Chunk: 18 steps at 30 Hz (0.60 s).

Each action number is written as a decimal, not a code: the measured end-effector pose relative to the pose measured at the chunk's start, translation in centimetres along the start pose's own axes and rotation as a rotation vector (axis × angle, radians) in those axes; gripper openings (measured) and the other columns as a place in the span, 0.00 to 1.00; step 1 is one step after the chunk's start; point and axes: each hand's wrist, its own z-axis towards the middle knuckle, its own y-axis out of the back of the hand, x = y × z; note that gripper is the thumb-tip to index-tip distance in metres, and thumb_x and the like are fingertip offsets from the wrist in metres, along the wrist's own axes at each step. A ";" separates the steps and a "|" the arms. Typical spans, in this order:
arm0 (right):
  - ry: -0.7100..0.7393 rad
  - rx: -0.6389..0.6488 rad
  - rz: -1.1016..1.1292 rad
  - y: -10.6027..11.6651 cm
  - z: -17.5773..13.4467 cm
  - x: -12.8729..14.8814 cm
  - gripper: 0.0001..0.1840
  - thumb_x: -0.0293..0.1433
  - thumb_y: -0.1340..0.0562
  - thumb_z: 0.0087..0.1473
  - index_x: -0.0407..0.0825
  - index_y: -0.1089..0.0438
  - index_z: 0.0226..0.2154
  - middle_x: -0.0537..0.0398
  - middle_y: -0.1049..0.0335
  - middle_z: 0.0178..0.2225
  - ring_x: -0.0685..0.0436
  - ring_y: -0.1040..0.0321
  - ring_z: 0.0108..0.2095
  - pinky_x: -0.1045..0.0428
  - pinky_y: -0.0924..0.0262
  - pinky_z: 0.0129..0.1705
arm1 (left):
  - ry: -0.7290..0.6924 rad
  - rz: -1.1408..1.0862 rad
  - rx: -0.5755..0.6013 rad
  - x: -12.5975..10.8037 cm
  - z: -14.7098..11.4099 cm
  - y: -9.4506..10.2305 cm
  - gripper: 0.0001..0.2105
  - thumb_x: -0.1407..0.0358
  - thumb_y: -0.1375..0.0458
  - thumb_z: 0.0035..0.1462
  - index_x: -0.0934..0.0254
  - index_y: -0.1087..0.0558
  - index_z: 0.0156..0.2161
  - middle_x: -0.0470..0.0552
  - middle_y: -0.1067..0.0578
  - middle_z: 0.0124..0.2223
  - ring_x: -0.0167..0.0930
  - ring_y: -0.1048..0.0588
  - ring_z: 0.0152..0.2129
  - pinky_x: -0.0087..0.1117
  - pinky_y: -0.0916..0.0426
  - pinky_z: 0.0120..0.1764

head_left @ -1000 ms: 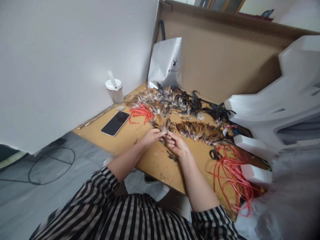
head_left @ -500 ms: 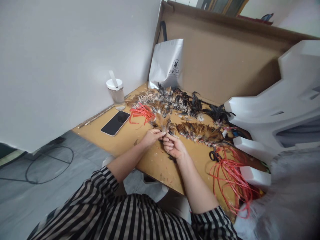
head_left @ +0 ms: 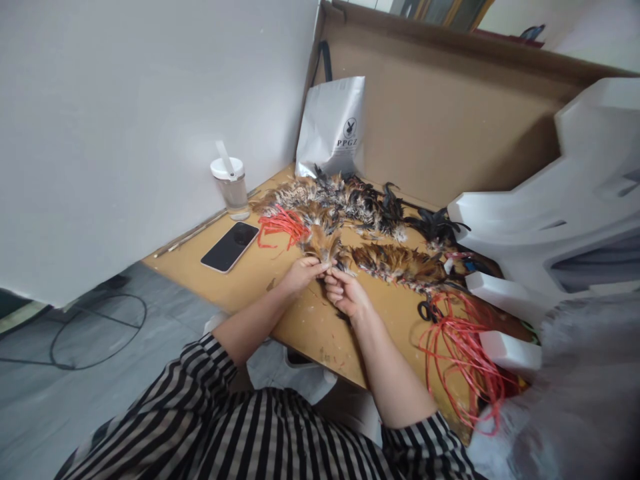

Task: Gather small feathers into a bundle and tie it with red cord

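Both of my hands meet near the middle of the table, thumbs and fingertips almost touching. My left hand (head_left: 304, 272) is closed in a pinch on the base of a small bunch of brown feathers (head_left: 325, 244), which fans upward from the fingertips. Right beside it, my right hand (head_left: 346, 291) is closed too, fingers curled and thumb against the index finger at the same spot; what it grips there is too small to make out. Just behind lie a large heap of brown, white and black feathers (head_left: 345, 200) and, to the right, a row of brown feathers (head_left: 400, 264).
Cut red plastic strips (head_left: 283, 225) lie left of the feathers, near a phone (head_left: 230, 247) and a lidded cup (head_left: 233, 190). A silver bag (head_left: 330, 127) stands at the back. Black-handled scissors (head_left: 429, 309), tangled red strands (head_left: 460, 353) and white foam (head_left: 530, 220) occupy the right side.
Hardly anything differs. My hands stay pinched together at the base of the feathers, and the whole view has shifted very slightly.
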 end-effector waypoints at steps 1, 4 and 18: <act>0.095 -0.055 -0.105 0.0 0.1 -0.2 0.10 0.33 0.37 0.43 0.44 0.36 0.26 0.65 0.45 0.18 0.61 0.62 0.12 0.61 0.68 0.13 | 0.009 -0.016 0.000 -0.1 0.0 0.0 0.13 0.62 0.35 0.40 0.70 0.24 0.31 0.52 0.24 0.30 0.26 0.29 0.27 0.29 0.38 0.37; 0.471 -0.252 -0.493 0.2 0.2 -0.6 0.11 0.36 0.37 0.44 0.46 0.35 0.27 0.61 0.40 0.20 0.58 0.53 0.15 0.60 0.56 0.16 | 0.039 -0.084 -0.034 -0.2 0.0 0.2 0.13 0.63 0.36 0.42 0.70 0.24 0.34 0.52 0.24 0.31 0.25 0.29 0.27 0.26 0.38 0.34; 1.048 -0.373 -1.514 0.0 -1.1 0.2 0.09 0.35 0.44 0.53 0.49 0.33 0.36 0.49 0.35 0.35 0.44 0.39 0.38 0.48 0.43 0.42 | 0.128 -0.055 0.052 -0.3 -0.3 0.3 0.12 0.63 0.35 0.41 0.71 0.25 0.30 0.53 0.24 0.30 0.24 0.28 0.25 0.24 0.37 0.30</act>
